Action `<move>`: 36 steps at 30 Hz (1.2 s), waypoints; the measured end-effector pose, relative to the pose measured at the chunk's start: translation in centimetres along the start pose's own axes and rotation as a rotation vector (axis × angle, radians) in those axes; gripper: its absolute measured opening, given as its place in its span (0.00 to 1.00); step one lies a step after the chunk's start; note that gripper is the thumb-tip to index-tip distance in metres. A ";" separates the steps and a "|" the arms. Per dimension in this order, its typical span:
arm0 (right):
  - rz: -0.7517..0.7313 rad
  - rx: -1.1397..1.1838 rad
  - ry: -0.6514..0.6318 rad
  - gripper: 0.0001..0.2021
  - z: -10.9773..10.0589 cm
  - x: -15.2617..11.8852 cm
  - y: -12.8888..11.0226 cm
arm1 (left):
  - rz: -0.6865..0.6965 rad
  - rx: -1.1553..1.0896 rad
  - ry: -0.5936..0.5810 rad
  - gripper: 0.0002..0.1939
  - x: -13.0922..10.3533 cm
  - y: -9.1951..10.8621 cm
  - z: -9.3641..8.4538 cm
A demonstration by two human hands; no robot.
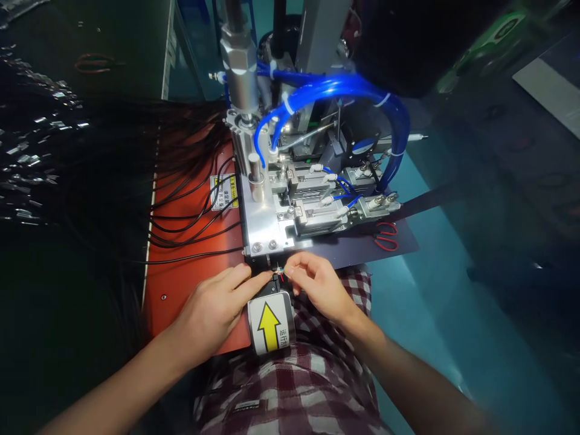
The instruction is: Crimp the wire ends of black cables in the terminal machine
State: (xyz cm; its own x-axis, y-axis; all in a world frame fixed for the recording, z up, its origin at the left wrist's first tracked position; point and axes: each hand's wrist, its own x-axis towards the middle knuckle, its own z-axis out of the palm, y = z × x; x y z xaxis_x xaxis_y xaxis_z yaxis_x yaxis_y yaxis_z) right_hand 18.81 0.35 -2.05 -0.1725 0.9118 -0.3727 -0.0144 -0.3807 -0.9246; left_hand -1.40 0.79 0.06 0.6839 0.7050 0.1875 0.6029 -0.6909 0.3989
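Small, thin coloured wires [280, 271], one of them red, sit at the front edge of the metal machine [267, 223]. My right hand [319, 284] comes in from the right, its thumb and forefinger pinched on the wires. From the left, my left hand [217, 302] reaches in with its forefinger stretched to the wires' left end. Its other fingers are curled, and what lies under them is hidden. Just below both fingertips is a dark block, with a white label bearing a yellow arrow [269, 326] in front of it.
Black cables [194, 220] cross the orange-red table top [190, 284] on the left. Blue air hoses [335, 90] arch over the machine's cylinders. Red-handled scissors or snips [386, 236] lie at the right. Bundled dark strands with shiny ends [49, 96] are far left.
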 end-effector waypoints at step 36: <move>-0.270 -0.218 0.105 0.06 0.4 -0.2 1.5 | 0.001 0.028 -0.036 0.17 -0.4 0.0 0.5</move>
State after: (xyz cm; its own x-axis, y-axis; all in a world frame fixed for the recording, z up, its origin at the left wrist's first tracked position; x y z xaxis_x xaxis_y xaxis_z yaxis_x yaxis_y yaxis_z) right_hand 18.46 -0.50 -3.33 -0.0886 0.9902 -0.1082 0.1669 -0.0924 -0.9816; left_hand -1.48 0.50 -0.44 0.6989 0.6982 0.1553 0.6127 -0.6964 0.3736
